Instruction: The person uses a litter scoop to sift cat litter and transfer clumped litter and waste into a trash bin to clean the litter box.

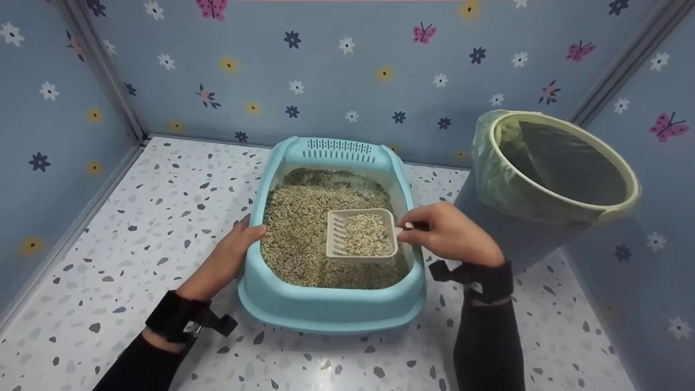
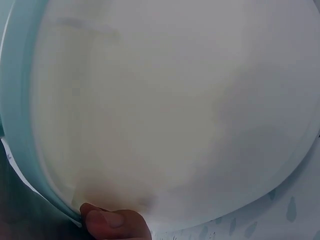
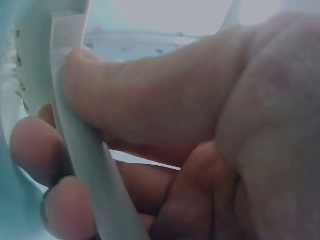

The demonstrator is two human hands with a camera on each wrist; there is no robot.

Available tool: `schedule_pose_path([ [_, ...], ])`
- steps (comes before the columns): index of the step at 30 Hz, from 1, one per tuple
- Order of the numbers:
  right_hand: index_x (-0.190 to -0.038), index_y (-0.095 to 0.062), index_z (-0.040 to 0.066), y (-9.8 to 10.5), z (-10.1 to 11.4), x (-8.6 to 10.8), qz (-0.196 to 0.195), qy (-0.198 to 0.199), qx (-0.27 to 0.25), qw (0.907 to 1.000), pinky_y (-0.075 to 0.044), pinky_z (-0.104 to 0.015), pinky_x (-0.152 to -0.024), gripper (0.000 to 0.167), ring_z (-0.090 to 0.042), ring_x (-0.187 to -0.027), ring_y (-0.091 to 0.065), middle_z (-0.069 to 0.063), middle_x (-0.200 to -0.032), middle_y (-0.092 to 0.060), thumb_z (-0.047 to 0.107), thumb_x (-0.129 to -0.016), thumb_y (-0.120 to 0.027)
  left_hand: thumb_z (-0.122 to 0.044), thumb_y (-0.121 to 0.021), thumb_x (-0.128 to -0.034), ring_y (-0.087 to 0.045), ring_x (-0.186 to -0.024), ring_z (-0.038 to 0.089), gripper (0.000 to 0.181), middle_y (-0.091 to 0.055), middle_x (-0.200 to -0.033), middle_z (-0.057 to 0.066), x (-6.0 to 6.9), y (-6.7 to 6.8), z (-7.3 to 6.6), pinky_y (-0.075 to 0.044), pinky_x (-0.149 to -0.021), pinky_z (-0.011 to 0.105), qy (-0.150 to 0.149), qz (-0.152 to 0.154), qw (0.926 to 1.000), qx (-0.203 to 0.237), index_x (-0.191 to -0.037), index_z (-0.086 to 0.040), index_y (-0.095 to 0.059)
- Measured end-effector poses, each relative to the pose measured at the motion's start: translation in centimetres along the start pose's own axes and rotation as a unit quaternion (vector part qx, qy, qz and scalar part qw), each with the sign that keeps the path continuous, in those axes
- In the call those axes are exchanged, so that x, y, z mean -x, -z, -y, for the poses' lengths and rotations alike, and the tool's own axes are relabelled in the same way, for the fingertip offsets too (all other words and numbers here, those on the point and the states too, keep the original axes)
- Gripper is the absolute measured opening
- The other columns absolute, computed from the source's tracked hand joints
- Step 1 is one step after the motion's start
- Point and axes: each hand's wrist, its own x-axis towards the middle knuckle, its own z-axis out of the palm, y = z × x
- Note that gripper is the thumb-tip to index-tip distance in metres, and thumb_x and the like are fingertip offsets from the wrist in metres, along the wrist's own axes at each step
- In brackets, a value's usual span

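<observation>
A light blue litter box (image 1: 331, 307) holding tan pellet litter (image 1: 298, 233) stands on the speckled surface. My left hand (image 1: 231, 252) grips its left rim, the thumb over the edge and the other fingers mostly hidden outside. In the left wrist view, a fingertip (image 2: 112, 222) shows against a large pale surface with a light blue edge. My right hand (image 1: 453, 233) holds a pale litter scoop (image 1: 335, 231) above the litter, near the right rim. Pellets lie in the scoop's slotted pan. In the right wrist view, thumb and fingers wrap the scoop's handle (image 3: 95, 160).
To the right stands a tall bin (image 1: 499, 233) with a pale rim and a translucent liner bag (image 1: 486, 163). Flower-patterned blue walls (image 1: 326, 65) rise behind and at both sides. The white speckled surface (image 1: 168, 217) extends around the box.
</observation>
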Motion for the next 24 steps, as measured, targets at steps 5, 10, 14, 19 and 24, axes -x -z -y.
schedule_pose_path([
  [5, -0.111, -0.088, 0.016, 0.23, -0.21, 0.37, -0.025, -0.012, 0.002, 0.9996, -0.055, -0.031, -0.074, 0.01, -0.015, -0.078, -0.067, 0.005, -0.089, -0.076, 0.015, -0.103, -0.083, -0.055, -0.05, -0.1142, -0.045, -0.148, 0.042, 0.089, -0.031, -0.171, 0.028, 0.04, 0.12, -0.03, -0.027, -0.126, 0.058, -0.003, -0.008, 0.9999, -0.009, -0.181, -0.012, -0.009],
  [10, -0.113, -0.088, 0.015, 0.22, -0.14, 0.42, -0.025, -0.01, 0.008, 0.9996, -0.054, -0.031, -0.073, 0.011, -0.015, -0.078, -0.066, 0.005, -0.089, -0.075, 0.017, -0.103, -0.082, -0.055, -0.049, -0.1146, -0.046, -0.147, 0.043, 0.088, -0.032, -0.17, 0.028, 0.0, 0.14, 0.03, -0.029, -0.125, 0.059, 0.002, -0.002, 0.9999, -0.014, -0.181, -0.014, -0.007],
  [14, -0.11, -0.088, 0.016, 0.14, -0.1, 0.49, -0.032, -0.015, 0.01, 0.9993, -0.054, -0.031, -0.073, 0.009, -0.014, -0.077, -0.065, 0.005, -0.087, -0.075, 0.018, -0.103, -0.082, -0.054, -0.049, -0.1148, -0.047, -0.148, 0.043, 0.087, -0.033, -0.171, 0.028, 0.25, 0.35, -0.05, -0.028, -0.126, 0.06, 0.001, -0.008, 0.9999, -0.015, -0.181, -0.014, -0.009],
  [19, -0.11, -0.088, 0.016, 0.26, 0.02, 0.58, -0.042, -0.013, 0.011, 0.999, -0.053, -0.031, -0.07, 0.009, -0.014, -0.074, -0.064, 0.005, -0.086, -0.074, 0.017, -0.103, -0.083, -0.054, -0.049, -0.1148, -0.052, -0.143, 0.044, 0.086, -0.038, -0.166, 0.029, 0.22, 0.36, -0.05, -0.031, -0.124, 0.059, -0.006, -0.008, 0.9999, -0.013, -0.181, -0.015, -0.009],
  [24, -0.113, -0.087, 0.016, 0.29, 0.17, 0.42, -0.032, -0.004, 0.018, 0.9993, -0.053, -0.03, -0.07, 0.011, -0.014, -0.074, -0.063, 0.006, -0.087, -0.074, 0.02, -0.105, -0.081, -0.053, -0.049, -0.1145, -0.044, -0.15, 0.043, 0.088, -0.03, -0.172, 0.029, 0.16, 0.1, -0.11, -0.027, -0.126, 0.06, -0.001, -0.008, 0.9999, -0.008, -0.181, -0.013, -0.008],
])
